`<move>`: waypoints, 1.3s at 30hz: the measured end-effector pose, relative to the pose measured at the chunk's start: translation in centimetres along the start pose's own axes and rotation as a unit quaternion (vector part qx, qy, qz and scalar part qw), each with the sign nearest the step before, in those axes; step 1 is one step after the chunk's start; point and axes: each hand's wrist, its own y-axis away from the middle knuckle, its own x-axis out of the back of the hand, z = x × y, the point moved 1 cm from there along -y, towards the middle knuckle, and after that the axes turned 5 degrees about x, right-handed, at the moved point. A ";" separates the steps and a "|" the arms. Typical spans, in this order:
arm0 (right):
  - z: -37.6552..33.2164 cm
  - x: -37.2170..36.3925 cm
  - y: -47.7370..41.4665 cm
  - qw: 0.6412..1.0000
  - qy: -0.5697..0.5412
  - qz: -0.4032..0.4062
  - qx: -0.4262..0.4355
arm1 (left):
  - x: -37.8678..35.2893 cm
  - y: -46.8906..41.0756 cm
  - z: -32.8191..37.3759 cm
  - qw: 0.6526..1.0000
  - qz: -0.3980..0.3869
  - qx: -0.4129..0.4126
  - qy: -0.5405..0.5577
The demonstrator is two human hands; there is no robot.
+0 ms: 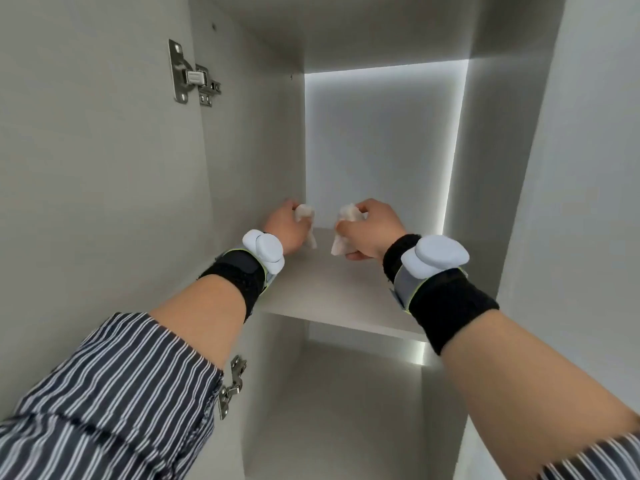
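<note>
Pale grey laminate lines an open cabinet whose back panel (377, 150) glows along its top and right edges from a hidden light strip. One shelf (332, 292) crosses the middle, smooth and matt, with a lower compartment beneath it. Both arms reach in over the shelf's front edge.

The left hand (284, 230) sits at the rear left corner of the shelf, close against the side wall (256, 150). Its fingers curl round the left wad (305, 213), a crumpled white piece of soft cloth or paper whose tail hangs down to the shelf surface. The right hand (374, 230) is near the middle of the rear edge, fingers and thumb bunched round the right wad (344, 233). This wad is just as limp and creased, and its lower end touches the shelf.

Each wad lies on the inner side of its hand, hanging roughly upright, and a bare gap of shelf shows between them. The work looks like wiping. The rear right corner lies off to the right of the right hand, so that hand is the nearer one for it, while the left hand already covers its own corner.

Steel hinges (194, 76) sit on the left door edge. Black wristbands carry rounded white pods (434, 254), and a striped sleeve (121, 393) covers the left forearm.
</note>
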 end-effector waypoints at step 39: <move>4.9 -2.4 -16.3 0.991 0.132 0.014 -0.025 | -7.3 -16.4 -4.2 0.969 -0.056 0.008 -0.241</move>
